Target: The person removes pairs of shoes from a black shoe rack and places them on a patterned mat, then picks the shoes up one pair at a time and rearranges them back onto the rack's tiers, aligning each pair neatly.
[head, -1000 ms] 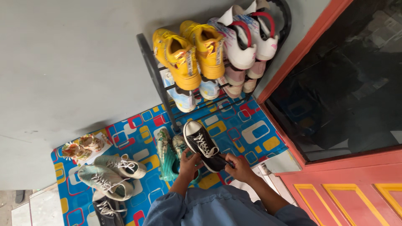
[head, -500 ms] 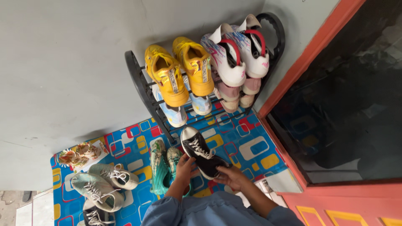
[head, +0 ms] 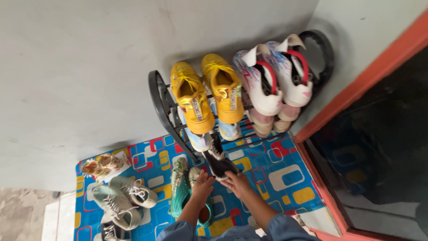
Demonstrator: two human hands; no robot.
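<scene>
A black sneaker with white laces (head: 218, 161) is tipped toe-first toward the lower tier of a black shoe rack (head: 161, 103). My left hand (head: 203, 184) grips its heel from the left, and my right hand (head: 236, 183) holds the heel from the right. On the rack's top tier sit a pair of yellow shoes (head: 207, 96) and a pair of white boots with red trim (head: 274, 82). More shoes fill the tiers underneath. A pair of green boots (head: 183, 188) lies on the mat just left of my left hand.
A blue patterned mat (head: 267, 172) covers the floor under the rack. Pale grey-green sneakers (head: 122, 198) and a small pair of sandals (head: 101, 164) lie at its left. The grey wall is behind; an orange-framed dark glass door (head: 374, 147) stands at the right.
Both hands have pushed the black sneaker from over the mat up toward the rack, its toe now at the lower tier. The view has shifted, showing more of the rack.
</scene>
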